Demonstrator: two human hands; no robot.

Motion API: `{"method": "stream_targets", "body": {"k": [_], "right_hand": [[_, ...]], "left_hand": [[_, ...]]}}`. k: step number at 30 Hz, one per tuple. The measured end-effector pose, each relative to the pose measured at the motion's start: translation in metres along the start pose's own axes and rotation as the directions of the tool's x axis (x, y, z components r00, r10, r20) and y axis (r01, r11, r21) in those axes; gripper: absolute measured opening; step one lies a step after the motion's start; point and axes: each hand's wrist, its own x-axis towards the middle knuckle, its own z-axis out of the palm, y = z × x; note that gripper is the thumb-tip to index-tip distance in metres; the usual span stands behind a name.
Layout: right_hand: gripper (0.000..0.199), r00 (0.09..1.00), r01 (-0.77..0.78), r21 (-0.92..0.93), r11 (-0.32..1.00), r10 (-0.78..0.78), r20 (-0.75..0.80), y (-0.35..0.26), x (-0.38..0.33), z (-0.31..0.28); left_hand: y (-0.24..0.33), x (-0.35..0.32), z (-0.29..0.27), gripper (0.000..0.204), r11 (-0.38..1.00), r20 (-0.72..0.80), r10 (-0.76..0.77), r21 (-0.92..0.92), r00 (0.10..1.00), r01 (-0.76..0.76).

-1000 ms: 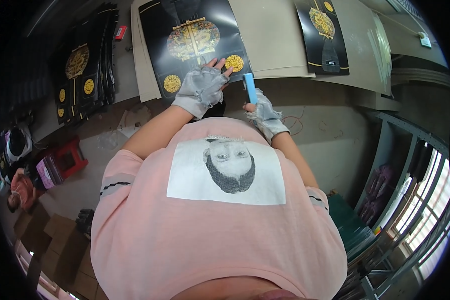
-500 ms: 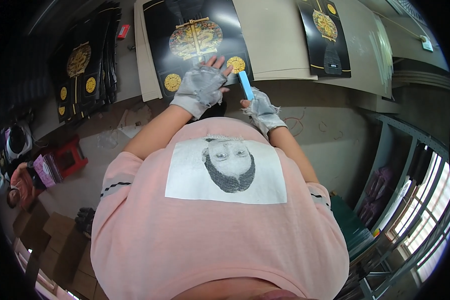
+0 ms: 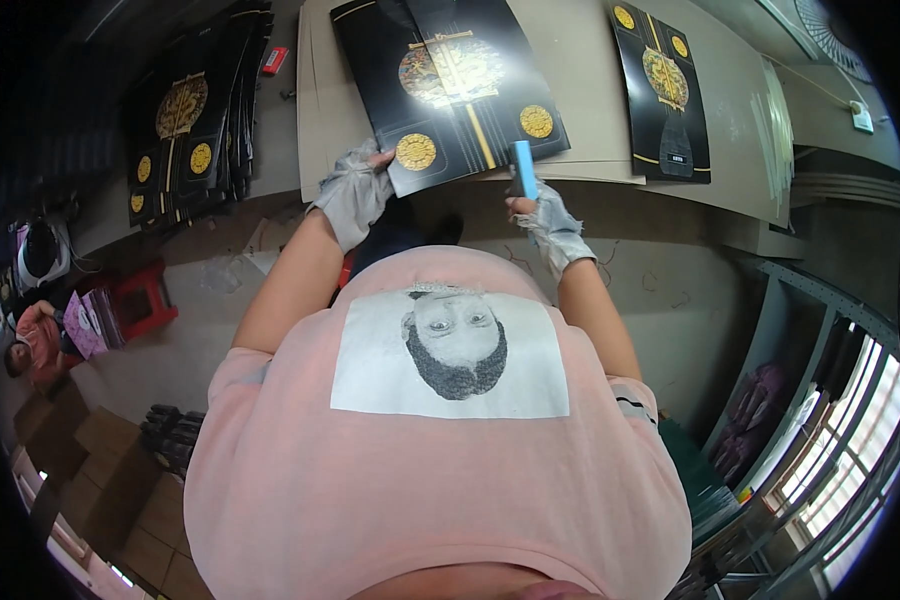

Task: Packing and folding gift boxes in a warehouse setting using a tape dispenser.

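A black printed sheet (image 3: 425,125) with gold medallions and a round dragon pattern lies tilted on the table in front of me. My left hand (image 3: 355,195), in a worn grey fingerless glove, grips its near left corner, thumb on top. My right hand (image 3: 548,225), gloved the same way, is closed around a slim light-blue tool (image 3: 525,168) that stands up from the fist; its exact kind does not show. This hand is just off the table's front edge, beside the sheet's near right corner. Under the sheet are grey boards (image 3: 590,150).
At the left is a stack of similar black printed sheets (image 3: 185,120), with a small red box (image 3: 275,60) beside it. Another black sheet (image 3: 665,95) lies to the right. A metal rack (image 3: 820,290) stands lower right. Far left, a person (image 3: 38,340) is near a red stool (image 3: 145,305).
My left hand has gone from lying spread on the sheet to gripping its near left corner. The sheet has turned and shifted right. My right hand still holds the blue tool.
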Motion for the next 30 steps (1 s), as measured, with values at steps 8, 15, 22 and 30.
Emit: {"method": "stream_targets", "body": {"k": [8,15,22,30], "right_hand": [[0.038,0.966,0.131,-0.149,0.980,-0.092,0.241,0.009,0.007,0.051],[0.037,0.967,0.204,-0.210,0.956,-0.164,0.192,0.019,0.011,0.060],[0.039,0.977,0.061,-0.017,0.998,-0.056,0.204,-0.004,0.002,0.063],[0.038,0.989,0.012,-0.144,0.990,0.010,0.150,-0.006,0.008,0.072]], "left_hand": [[-0.021,0.027,-0.012,0.022,0.990,0.083,-0.092,-0.102,0.992,0.100],[-0.023,0.023,0.001,0.025,1.000,0.049,-0.023,0.019,0.999,0.022],[-0.012,0.015,0.025,0.031,0.988,-0.066,0.080,0.138,0.995,-0.071],[-0.002,0.007,0.035,0.032,0.931,-0.064,-0.162,0.321,0.985,0.174]]}}
